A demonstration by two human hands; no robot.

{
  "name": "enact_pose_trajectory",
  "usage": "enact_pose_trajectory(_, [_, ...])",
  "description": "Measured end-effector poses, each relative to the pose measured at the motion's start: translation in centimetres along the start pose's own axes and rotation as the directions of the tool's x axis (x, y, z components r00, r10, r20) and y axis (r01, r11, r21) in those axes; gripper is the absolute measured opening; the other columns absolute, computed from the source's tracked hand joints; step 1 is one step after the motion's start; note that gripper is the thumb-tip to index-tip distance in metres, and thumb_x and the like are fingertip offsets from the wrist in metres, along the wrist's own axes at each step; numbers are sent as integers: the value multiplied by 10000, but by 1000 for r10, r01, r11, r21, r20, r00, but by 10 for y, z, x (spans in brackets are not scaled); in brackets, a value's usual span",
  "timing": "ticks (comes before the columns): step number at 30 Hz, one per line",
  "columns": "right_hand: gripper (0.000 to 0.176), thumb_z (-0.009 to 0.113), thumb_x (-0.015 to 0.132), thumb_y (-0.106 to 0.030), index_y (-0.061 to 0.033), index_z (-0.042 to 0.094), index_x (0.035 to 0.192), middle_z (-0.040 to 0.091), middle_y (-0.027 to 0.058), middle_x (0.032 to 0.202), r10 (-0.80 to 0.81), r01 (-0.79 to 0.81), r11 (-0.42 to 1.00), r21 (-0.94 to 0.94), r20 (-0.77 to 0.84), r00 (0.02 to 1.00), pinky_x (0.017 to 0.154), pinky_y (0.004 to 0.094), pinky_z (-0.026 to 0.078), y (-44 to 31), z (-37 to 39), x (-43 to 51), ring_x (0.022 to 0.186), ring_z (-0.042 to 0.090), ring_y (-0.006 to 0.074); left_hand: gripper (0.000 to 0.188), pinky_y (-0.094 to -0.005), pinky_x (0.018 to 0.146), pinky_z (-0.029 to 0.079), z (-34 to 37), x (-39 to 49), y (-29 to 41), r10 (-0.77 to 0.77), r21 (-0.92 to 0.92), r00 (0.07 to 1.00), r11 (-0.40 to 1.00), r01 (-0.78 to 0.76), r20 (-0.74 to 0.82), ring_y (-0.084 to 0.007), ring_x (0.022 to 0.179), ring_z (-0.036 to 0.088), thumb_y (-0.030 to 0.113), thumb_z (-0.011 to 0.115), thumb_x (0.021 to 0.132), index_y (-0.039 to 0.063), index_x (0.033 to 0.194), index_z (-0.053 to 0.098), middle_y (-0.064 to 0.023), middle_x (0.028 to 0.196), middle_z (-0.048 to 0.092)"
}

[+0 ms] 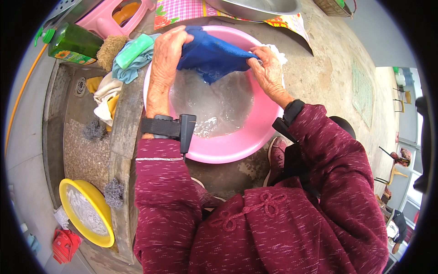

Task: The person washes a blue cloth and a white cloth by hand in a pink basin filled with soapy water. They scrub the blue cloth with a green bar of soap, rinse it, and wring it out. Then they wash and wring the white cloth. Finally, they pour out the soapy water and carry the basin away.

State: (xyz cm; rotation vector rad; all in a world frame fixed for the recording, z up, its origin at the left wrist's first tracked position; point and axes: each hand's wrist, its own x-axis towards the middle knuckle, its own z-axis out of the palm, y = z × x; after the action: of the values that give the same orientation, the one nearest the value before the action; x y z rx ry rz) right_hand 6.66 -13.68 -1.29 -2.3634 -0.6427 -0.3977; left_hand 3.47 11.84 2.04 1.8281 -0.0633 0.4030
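Over a pink plastic basin (226,149) holding cloudy water (214,106), I hold a wet blue cloth (214,56) stretched between both hands. My left hand (169,48) grips its upper left part near the basin's rim. My right hand (267,68) pinches its right corner above the opposite side of the basin. The cloth's lower point hangs at the water, which ripples beneath it. Behind my right hand a white cloth (277,53) lies at the basin's rim, partly hidden.
Left of the basin, a green soap bar (135,51) lies on a light-blue cloth (128,73), beside a scrubber (111,51) and green bottle (77,44). A concrete sink (121,137) holds cloths. A yellow basin (107,233) is lower left; a metal basin (246,12) stands ahead.
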Motion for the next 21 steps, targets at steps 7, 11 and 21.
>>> enact_pose_trajectory(7, [255, 580, 713, -190, -152, 593, 965, 625, 139, 826, 150, -105, 989, -108, 756, 637, 752, 404, 476, 7, 33, -38, 840, 604, 318, 363, -334, 785, 482, 22, -37, -57, -558, 426, 768, 806, 412, 314, -283, 852, 630, 77, 459, 755, 115, 1071, 634, -175, 852, 649])
enact_pose_trajectory(11, [435, 596, 693, -212, -243, 591, 1127, 638, 113, 929, 62, 160, 979, -123, 938, 342, 858, 365, 445, 11, 52, -70, 955, 583, 281, 389, -377, 902, 440, 48, -70, -76, -677, 705, 649, 644, 296, 346, -272, 1006, 567, 99, 523, 746, 153, 1124, 593, -197, 1094, 562])
enact_pose_trajectory(21, [625, 729, 572, -137, -159, 518, 1160, 545, 200, 1090, 138, -23, 989, -147, 843, 519, 808, 385, 472, 31, 51, -66, 962, 574, 334, 343, -377, 799, 509, 76, -99, -66, -765, 865, 426, 491, -98, 483, -320, 943, 602, 56, 637, 682, 57, 1024, 632, -216, 1024, 600])
